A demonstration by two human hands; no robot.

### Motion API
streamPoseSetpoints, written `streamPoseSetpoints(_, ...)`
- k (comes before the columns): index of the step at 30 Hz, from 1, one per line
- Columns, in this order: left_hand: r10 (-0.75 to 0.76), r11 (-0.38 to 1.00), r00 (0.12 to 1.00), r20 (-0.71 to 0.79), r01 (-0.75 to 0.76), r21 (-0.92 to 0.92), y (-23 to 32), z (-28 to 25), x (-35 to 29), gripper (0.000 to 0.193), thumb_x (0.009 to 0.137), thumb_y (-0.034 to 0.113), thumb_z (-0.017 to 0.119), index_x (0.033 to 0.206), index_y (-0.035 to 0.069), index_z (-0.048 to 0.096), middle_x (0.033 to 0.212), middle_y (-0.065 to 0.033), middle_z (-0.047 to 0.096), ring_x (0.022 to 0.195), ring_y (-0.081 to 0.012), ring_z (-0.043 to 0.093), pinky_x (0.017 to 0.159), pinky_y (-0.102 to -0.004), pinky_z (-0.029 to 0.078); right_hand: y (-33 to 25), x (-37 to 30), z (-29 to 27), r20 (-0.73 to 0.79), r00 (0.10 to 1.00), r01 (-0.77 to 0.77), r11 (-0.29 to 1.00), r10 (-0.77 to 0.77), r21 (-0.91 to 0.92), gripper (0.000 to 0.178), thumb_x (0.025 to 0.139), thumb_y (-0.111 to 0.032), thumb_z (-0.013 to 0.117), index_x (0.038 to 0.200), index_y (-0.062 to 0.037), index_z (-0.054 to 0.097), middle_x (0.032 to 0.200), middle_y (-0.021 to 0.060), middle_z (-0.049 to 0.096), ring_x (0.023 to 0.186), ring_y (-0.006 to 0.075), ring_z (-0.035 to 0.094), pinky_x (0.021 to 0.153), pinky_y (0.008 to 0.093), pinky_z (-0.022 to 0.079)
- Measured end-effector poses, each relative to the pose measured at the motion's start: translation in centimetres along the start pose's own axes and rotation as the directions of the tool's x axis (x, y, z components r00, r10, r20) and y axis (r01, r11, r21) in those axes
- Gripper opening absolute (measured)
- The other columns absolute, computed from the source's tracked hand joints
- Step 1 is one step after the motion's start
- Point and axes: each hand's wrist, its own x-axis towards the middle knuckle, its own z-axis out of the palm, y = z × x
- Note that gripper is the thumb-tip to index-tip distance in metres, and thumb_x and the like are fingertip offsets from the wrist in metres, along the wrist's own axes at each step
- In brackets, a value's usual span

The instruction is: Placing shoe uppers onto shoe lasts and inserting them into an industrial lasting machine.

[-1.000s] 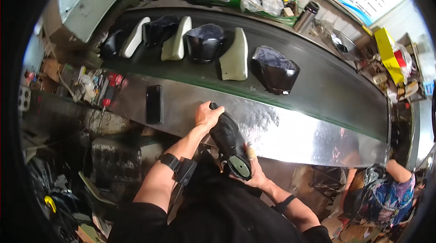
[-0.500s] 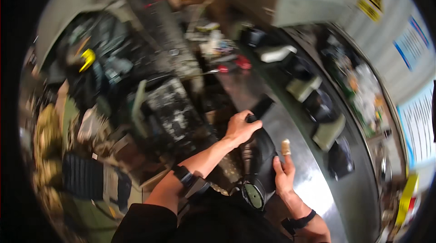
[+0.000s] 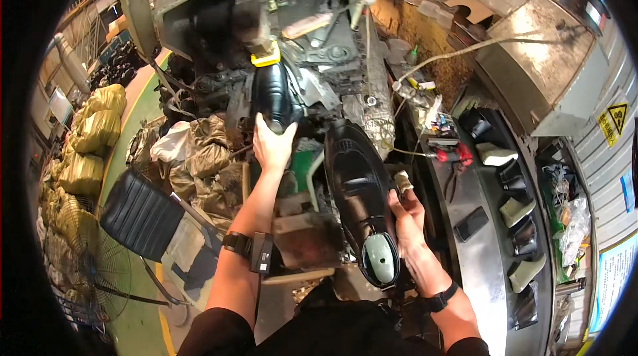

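Observation:
At the machine, my left hand (image 3: 274, 143) has its thumb and fingers spread around the near end of a glossy black shoe (image 3: 271, 92). That shoe's far end lies beneath a yellow-edged part (image 3: 266, 55) of the machine. Closer to me is a second black shoe (image 3: 359, 180), its toe pointing away, with a pale green last (image 3: 379, 258) showing in its opening. My right hand (image 3: 411, 220) is at this shoe's right side, the thumb against it; what the other fingers grip is partly hidden. A cream wrapping (image 3: 402, 181) covers one fingertip.
On the right, a metal bench (image 3: 475, 249) carries a phone (image 3: 471, 224) and a red-handled tool (image 3: 454, 154). Beyond it stand several black shoe parts and pale lasts (image 3: 518, 212) in a row. A black chair (image 3: 141, 213) and a fan (image 3: 93, 256) are at the left.
My left hand has left the nearer shoe's toe and reached forward onto the shoe at the machine. My right hand stays beside the nearer shoe. The view has turned toward the machine.

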Motion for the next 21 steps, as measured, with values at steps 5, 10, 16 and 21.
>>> streamPoseSetpoints(5, 0.145, 0.968, 0.981, 0.130, -0.114, -0.223, -5.8, -3.5, 1.2, 0.066, 0.072, 0.017, 0.078, 0.132, 0.000, 0.056, 0.108, -0.0216, 0.069, 0.103, -0.0278, 0.067, 0.094, -0.0367, 0.049, 1.9, 2.8, 7.2, 0.087, 0.996, -0.045, 0.986, 0.032, 0.159, 0.026, 0.095, -0.006, 0.064, 0.120, -0.0061, 0.058, 0.101, 0.0041, 0.066, 0.086, 0.0128, 0.062, 0.074, 0.0284, 0.054)
streamPoseSetpoints(10, 0.336, 0.921, 0.872, 0.355, -0.226, -0.317, -13.0, -7.4, -2.9, 0.059, 0.076, 0.009, 0.076, 0.130, -0.004, 0.056, 0.125, -0.0203, 0.064, 0.116, -0.0199, 0.061, 0.101, -0.0304, 0.044, 3.7, 5.5, 12.3, 0.062, 0.972, -0.234, 0.933, 0.226, 0.273, 0.031, 0.090, -0.007, 0.070, 0.118, -0.0079, 0.056, 0.097, 0.0068, 0.067, 0.080, 0.0165, 0.064, 0.068, 0.0319, 0.058)
streamPoseSetpoints(16, -0.223, 0.361, 0.722, 0.655, 0.685, -0.633, -12.4, -4.9, -0.8, 0.043, 0.096, 0.035, 0.060, 0.121, 0.001, 0.064, 0.121, -0.0127, 0.065, 0.105, -0.0247, 0.063, 0.089, -0.0326, 0.050, 7.4, 10.2, 16.8, 0.050, 0.916, -0.389, 0.846, 0.399, 0.366, 0.037, 0.090, -0.010, 0.070, 0.124, -0.0116, 0.057, 0.097, 0.0062, 0.065, 0.083, 0.0166, 0.063, 0.070, 0.0342, 0.056)
streamPoseSetpoints(21, -0.124, 0.011, 0.535, 0.835, 0.843, -0.538, -9.0, -2.7, 2.7, 0.036, 0.096, 0.033, 0.060, 0.116, 0.003, 0.063, 0.109, -0.0093, 0.069, 0.094, -0.0186, 0.066, 0.082, -0.0326, 0.052, 9.9, 13.8, 18.7, 0.108, 0.914, -0.400, 0.821, 0.392, 0.407, 0.039, 0.093, -0.010, 0.066, 0.129, -0.0059, 0.051, 0.100, 0.0076, 0.064, 0.082, 0.0165, 0.062, 0.070, 0.0328, 0.055)
